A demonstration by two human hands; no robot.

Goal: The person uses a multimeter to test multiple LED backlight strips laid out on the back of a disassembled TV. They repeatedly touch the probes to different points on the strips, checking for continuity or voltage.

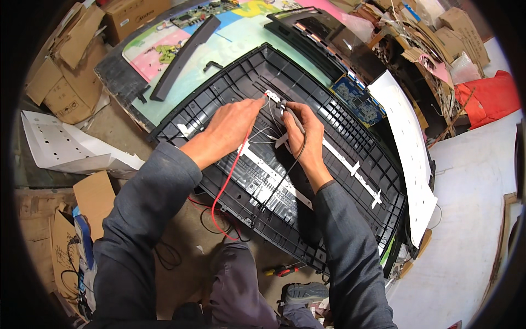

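Observation:
A large black plastic panel (263, 71), ribbed inside like a television's back shell, lies tilted in front of me. White LED strips (350, 170) run along it, and thin white wires (266, 135) loop near its middle. My left hand (233, 129) is closed at the upper end of a strip; a red test lead (224, 189) runs down from it, and the fingers hide its tip. Close beside it, my right hand (307, 134) pinches a dark probe on a black test lead (290, 170). Both hands' fingertips are at a short white strip piece (272, 96).
A long black bar (186, 57) and a green circuit board (205, 15) lie on the patterned table. A blue circuit board (359, 98) and a white perforated sheet (405, 159) lie right of the panel. Cardboard boxes (74, 82) crowd the left; pliers (282, 270) lie below.

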